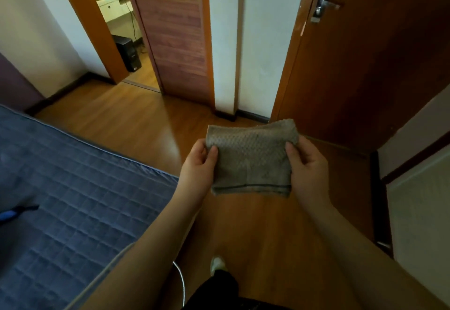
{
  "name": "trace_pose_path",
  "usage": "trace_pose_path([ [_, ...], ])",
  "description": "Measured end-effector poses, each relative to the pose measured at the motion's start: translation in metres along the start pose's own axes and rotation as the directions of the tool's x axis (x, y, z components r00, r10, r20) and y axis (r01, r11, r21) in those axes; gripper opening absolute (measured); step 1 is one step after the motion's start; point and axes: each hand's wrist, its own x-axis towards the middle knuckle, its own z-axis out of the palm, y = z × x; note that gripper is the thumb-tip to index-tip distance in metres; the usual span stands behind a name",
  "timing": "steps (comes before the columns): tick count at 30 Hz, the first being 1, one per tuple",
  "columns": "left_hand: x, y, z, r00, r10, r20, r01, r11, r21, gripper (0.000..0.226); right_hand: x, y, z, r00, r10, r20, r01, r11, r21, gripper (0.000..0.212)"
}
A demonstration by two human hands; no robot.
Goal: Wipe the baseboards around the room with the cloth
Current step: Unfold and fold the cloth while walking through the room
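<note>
A folded grey-brown cloth (250, 159) with a waffle texture hangs in front of me, above the wooden floor. My left hand (198, 163) pinches its left edge and my right hand (306, 163) pinches its right edge. A dark baseboard (246, 115) runs along the foot of the white wall straight ahead. Another dark baseboard (65, 90) follows the left wall, and one more baseboard (377, 202) lines the wall at the right.
A bed with a blue quilted cover (68, 200) fills the lower left. An open brown door (365, 66) stands at the right. A sliding door (175, 42) is partly open onto another room. A white cable (181, 283) and my foot (216, 264) are on the floor below.
</note>
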Motion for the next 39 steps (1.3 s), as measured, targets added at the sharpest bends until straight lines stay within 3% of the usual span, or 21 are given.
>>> trace_pose_path([
  [5, 0.087, 0.006, -0.011, 0.993, 0.068, -0.093, -0.056, 0.99, 0.128, 0.009, 0.079, 0.005, 0.06, 0.992, -0.114, -0.048, 0.102, 0.972, -0.21, 0.036],
  [12, 0.192, 0.008, -0.023, 0.981, 0.084, -0.177, -0.054, 0.984, 0.169, 0.008, 0.184, 0.006, 0.1, 0.997, -0.069, 0.044, 0.076, 0.979, -0.188, 0.029],
  [24, 0.381, 0.019, 0.009, 0.981, -0.041, -0.188, 0.046, 0.999, 0.024, 0.013, 0.4, 0.064, 0.147, 0.955, 0.029, 0.294, -0.013, 0.998, -0.056, 0.032],
  [30, 0.438, 0.026, -0.017, 0.937, -0.115, -0.331, 0.074, 0.988, -0.133, 0.016, 0.488, 0.059, 0.203, 0.847, -0.05, 0.529, 0.042, 0.999, 0.027, 0.034],
  [39, 0.507, 0.006, -0.108, 0.812, -0.098, -0.576, -0.002, 0.985, -0.17, 0.035, 0.555, 0.059, 0.355, 0.622, -0.163, 0.766, 0.166, 0.983, 0.074, 0.034],
])
